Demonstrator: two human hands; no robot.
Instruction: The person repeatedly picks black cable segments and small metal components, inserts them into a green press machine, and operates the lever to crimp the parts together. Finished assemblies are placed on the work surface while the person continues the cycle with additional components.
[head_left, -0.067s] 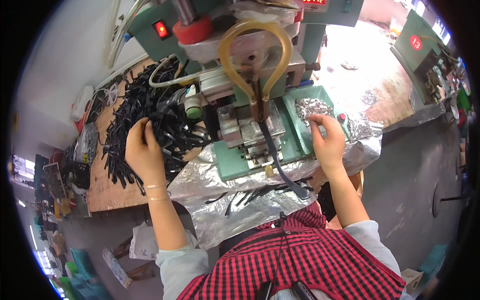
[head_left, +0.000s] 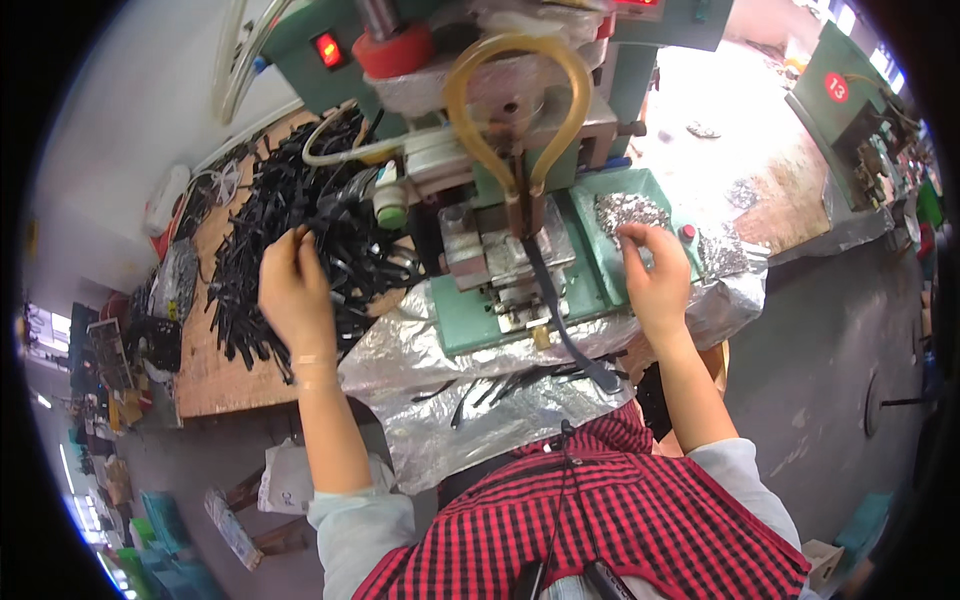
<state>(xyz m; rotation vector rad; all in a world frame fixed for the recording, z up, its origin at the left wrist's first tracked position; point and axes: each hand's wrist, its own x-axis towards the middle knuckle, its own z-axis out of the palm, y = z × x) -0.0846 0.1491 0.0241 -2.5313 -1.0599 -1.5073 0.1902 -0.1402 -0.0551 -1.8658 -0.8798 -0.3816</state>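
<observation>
Left hand [head_left: 297, 295] half curled over black straps [head_left: 262, 225]; right hand [head_left: 660, 282], thumb near forefinger, at a tray [head_left: 632, 182] of metal bits [head_left: 628, 209]; I cannot tell whether either grips anything. Between them, a dark strap [head_left: 554, 305] hangs from the machine [head_left: 462, 332], long axis slanting rightward toward the apron [head_left: 530, 505].

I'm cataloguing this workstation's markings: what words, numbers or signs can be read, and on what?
Round red sign on the green machine at right: white number, legible, not copied here.
White bag at lower left: dark letters, likewise not copied.
Red-lit display at top edge: cut off, unreadable.
</observation>
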